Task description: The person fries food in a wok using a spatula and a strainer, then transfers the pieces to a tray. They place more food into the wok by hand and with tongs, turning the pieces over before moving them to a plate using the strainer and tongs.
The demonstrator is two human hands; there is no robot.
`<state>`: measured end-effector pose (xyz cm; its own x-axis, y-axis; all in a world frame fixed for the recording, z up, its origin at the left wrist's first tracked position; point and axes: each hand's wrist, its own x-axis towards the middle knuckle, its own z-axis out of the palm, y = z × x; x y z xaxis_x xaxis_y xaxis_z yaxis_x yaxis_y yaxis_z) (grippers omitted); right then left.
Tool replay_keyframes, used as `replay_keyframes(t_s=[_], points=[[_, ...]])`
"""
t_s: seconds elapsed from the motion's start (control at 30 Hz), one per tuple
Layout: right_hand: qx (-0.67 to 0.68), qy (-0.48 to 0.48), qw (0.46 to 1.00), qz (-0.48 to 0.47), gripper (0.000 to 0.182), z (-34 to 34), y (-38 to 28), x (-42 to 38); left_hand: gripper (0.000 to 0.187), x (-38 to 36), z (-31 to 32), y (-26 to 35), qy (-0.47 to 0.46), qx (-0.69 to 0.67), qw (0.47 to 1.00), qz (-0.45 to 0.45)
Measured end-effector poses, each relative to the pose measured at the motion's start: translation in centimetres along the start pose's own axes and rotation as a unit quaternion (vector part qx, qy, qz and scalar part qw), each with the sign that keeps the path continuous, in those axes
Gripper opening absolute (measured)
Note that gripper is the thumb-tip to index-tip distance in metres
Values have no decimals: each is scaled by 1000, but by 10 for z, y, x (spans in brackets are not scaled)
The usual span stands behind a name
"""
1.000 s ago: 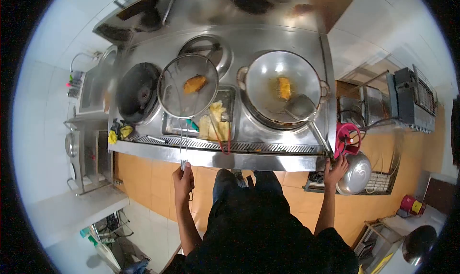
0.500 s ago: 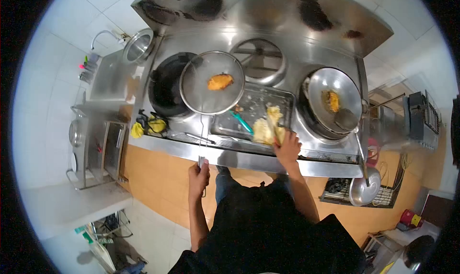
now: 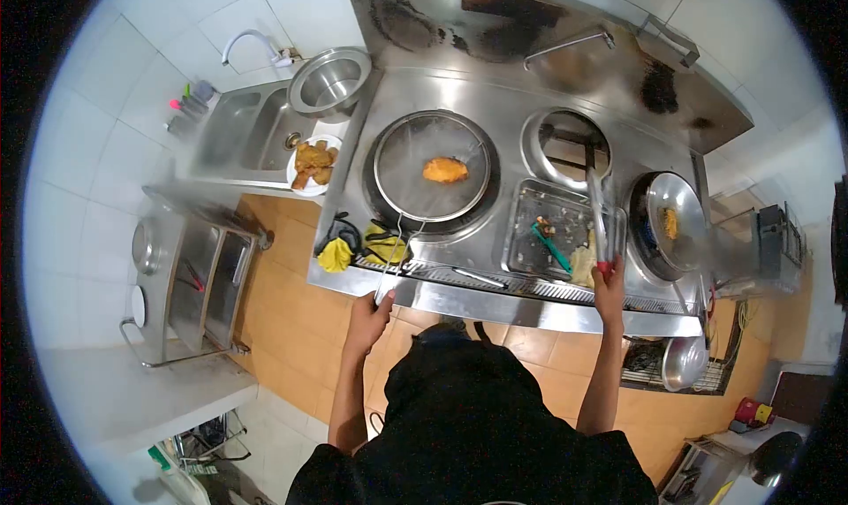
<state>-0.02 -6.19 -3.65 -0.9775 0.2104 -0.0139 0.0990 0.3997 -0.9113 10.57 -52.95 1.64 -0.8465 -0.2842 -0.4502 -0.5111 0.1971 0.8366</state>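
My left hand (image 3: 367, 321) is closed around the handle of a round mesh strainer (image 3: 402, 174), which is over the dark wok (image 3: 369, 206) at the left of the stove. A golden fried piece of food (image 3: 445, 170) lies on the mesh. My right hand (image 3: 609, 290) grips metal tongs (image 3: 600, 215) by their red end, and the tongs reach over the right part of a metal tray (image 3: 519, 240). On that tray lie a teal-handled tool (image 3: 551, 245) and pale, battered-looking food (image 3: 583, 265), partly hidden by my hand and the tongs.
At right, a metal wok (image 3: 687, 200) holds another golden piece (image 3: 670, 224). A white plate (image 3: 336, 142) of fried pieces stands by the sink (image 3: 231, 121) at left. Yellow-and-black cloths (image 3: 335, 254) lie at the stove's front left corner. An open burner ring (image 3: 533, 151) sits behind the tray.
The strainer with its fried piece has moved left, off the tray's corner and over the dark wok. My right hand has lifted back from the pale food with the tongs. The view has shifted.
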Motion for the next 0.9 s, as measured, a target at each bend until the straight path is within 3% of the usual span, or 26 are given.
replay_keyframes(t_s=[0.03,0.07,0.1,0.13,0.17,0.2,0.27,0.4,0.47,0.53,0.6,0.77,0.9], points=[[29,-63,997,36,61,23,-40,-2,41,4,-9,-11,1,1,1000,3],[54,-129,988,63,62,43,-31,2,41,9,-18,-22,10,-4,1000,6],[58,-198,960,187,57,63,-85,-5,42,17,-26,-25,20,-11,1000,12],[78,-217,955,187,45,91,-107,-13,42,23,-37,-25,25,-11,999,19],[195,-306,911,197,39,114,-119,-20,42,24,-48,-27,33,5,999,42],[242,-310,891,226,43,141,-139,-35,43,21,-60,-32,39,24,997,61],[222,-411,849,246,49,173,-159,-41,42,27,-86,-47,61,56,992,97],[168,-441,843,259,51,234,-185,-51,39,32,-140,-45,91,131,977,141],[152,-392,867,266,51,267,-197,-54,37,29,-168,-52,98,152,972,147],[159,-399,858,283,50,291,-214,-52,36,40,-190,-64,102,173,970,140],[125,-433,840,302,47,317,-222,-47,37,49,-211,-73,95,156,972,150],[108,-415,869,247,40,393,-250,-42,38,91,-275,-86,54,107,987,103],[135,-401,866,268,32,449,-261,-40,39,132,-335,-86,39,130,981,142]])
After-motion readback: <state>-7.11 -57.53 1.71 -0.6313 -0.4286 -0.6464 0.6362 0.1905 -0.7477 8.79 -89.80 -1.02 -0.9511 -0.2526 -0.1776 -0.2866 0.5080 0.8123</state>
